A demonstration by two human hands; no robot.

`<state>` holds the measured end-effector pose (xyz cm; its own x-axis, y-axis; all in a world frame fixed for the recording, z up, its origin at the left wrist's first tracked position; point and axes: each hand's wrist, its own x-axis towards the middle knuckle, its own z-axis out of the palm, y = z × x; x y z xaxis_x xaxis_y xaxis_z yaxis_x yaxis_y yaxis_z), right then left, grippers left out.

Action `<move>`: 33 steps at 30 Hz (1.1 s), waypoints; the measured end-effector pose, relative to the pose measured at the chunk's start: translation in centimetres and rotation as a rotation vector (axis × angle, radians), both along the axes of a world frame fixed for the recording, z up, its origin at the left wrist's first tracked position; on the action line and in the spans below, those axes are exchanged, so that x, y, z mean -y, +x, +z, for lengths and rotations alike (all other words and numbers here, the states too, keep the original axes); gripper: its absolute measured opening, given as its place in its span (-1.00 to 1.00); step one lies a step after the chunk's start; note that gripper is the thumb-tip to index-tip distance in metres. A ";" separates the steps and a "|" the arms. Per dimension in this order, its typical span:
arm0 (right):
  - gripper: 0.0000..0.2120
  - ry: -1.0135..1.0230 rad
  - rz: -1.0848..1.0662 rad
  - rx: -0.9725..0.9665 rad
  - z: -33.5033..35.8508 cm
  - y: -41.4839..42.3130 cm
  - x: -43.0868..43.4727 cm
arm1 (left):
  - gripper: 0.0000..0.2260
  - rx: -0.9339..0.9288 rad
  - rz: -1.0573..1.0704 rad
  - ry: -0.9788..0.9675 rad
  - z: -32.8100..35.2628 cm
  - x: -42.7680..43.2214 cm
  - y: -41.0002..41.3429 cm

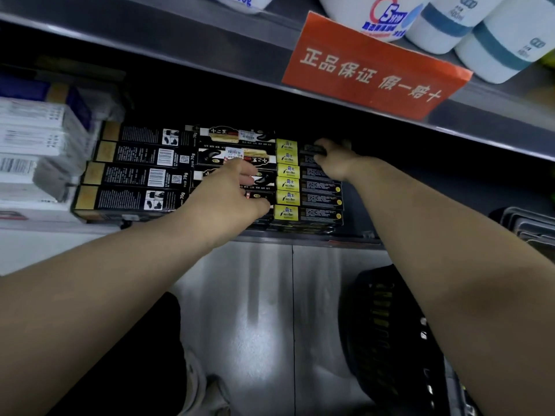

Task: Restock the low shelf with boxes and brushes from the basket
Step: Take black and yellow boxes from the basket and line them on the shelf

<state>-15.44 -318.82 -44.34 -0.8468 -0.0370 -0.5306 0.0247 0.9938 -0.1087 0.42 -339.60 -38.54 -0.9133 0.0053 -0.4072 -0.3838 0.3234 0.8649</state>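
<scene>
Both of my arms reach into the low shelf (300, 235). My right hand (333, 162) grips the far end of a black box (313, 150) at the back of a column of black boxes with yellow ends (287, 184). My left hand (231, 190) rests on the middle column of black boxes (240, 136), fingers curled over their right ends; whether it grasps one I cannot tell. A further column of black boxes with barcodes (135, 175) lies to the left. The black basket (387, 328) stands on the floor under my right forearm.
White boxes (33, 139) are stacked at the shelf's left. The shelf above carries white tubs (492, 40) and an orange sign (372, 67) hanging over its edge. Wire trays (528, 223) sit at the right. My shoe (204, 394) is on the shiny floor.
</scene>
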 end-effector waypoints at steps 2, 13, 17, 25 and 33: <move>-0.54 0.002 0.007 0.001 -0.3 0.0 0.0 | -0.58 -0.006 -0.006 0.001 0.2 -0.3 0.0; -0.46 -0.023 0.131 0.067 5.6 2.5 0.5 | -0.63 -0.087 -0.094 -0.025 2.9 -3.0 0.7; -0.68 -0.292 0.084 0.000 12.3 7.7 -1.6 | -0.79 -0.186 -0.212 0.009 4.5 -5.7 1.2; -0.79 -0.757 -0.296 -0.210 18.5 20.3 -14.3 | -0.84 -0.588 -0.626 -0.138 8.4 -13.7 4.5; -0.77 -0.124 -0.457 -0.181 10.3 26.0 -27.0 | -0.81 -0.784 -0.924 -0.199 9.2 -20.5 6.4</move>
